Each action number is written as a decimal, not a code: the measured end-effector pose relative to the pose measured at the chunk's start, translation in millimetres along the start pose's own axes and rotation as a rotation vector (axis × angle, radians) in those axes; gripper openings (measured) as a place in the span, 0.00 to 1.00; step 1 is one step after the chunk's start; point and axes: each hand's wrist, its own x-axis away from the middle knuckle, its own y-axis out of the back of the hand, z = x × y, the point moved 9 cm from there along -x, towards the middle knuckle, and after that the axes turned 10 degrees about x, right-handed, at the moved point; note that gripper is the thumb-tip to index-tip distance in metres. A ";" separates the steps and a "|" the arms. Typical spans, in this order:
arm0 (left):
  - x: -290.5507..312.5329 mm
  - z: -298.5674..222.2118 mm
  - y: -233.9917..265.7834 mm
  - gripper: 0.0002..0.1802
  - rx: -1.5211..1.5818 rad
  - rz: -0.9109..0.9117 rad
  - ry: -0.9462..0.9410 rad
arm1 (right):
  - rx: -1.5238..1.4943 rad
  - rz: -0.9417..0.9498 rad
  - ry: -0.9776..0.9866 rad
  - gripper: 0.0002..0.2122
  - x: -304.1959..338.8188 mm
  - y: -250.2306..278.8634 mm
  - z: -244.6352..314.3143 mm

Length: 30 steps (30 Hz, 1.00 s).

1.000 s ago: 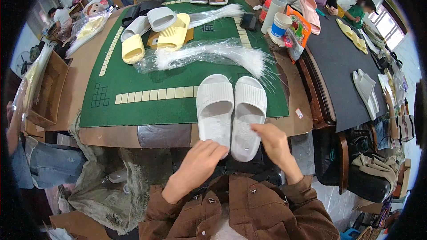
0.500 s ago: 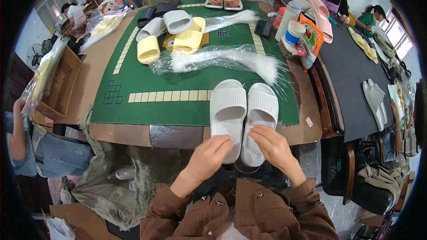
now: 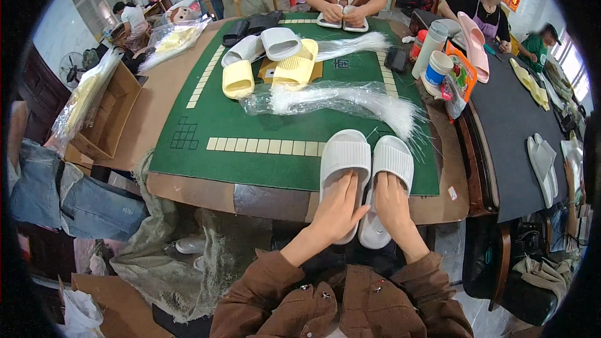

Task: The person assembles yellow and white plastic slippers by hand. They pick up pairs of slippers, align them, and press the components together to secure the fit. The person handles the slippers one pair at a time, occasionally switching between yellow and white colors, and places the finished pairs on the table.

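A pair of white ribbed slippers lies at the table's near edge, toes pointing away from me and heels overhanging. My left hand (image 3: pixel 338 208) reaches into the left slipper (image 3: pixel 346 149), its fingers stretched under the strap and its thumb spread toward the other slipper. Inside the right slipper (image 3: pixel 394 153) is my right hand (image 3: pixel 392 203); its fingers, side by side, run beneath the strap. Both straps cover the fingertips, so anything pinched there is hidden. A thin pale strand (image 3: pixel 374 131) pokes out between the toes.
Beyond the slippers lies a clear bag of thin white plastic strands (image 3: pixel 350 97) on the green mat (image 3: pixel 250 172). Yellow slippers (image 3: pixel 238 81) and grey slippers (image 3: pixel 281 44) sit farther back. Cups and a bottle (image 3: pixel 431 49) stand at right. Across the table, a person handles slippers (image 3: pixel 343 21).
Both hands have moved forward from the slippers' heel area to under the straps. The thin loop seen at the heels is no longer visible; a strand shows at the toes. The view has shifted.
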 end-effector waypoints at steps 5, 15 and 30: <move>-27.8 17.4 -5.1 0.41 -0.001 -0.014 0.072 | -0.114 0.113 -0.053 0.12 -12.6 -16.3 -9.4; -36.2 28.8 -22.2 0.30 0.021 0.093 0.081 | -0.216 0.080 -0.143 0.06 -16.0 -34.2 -19.1; -32.4 32.7 -22.2 0.34 0.104 0.220 0.180 | -0.034 0.166 0.077 0.06 -14.6 -24.8 -2.6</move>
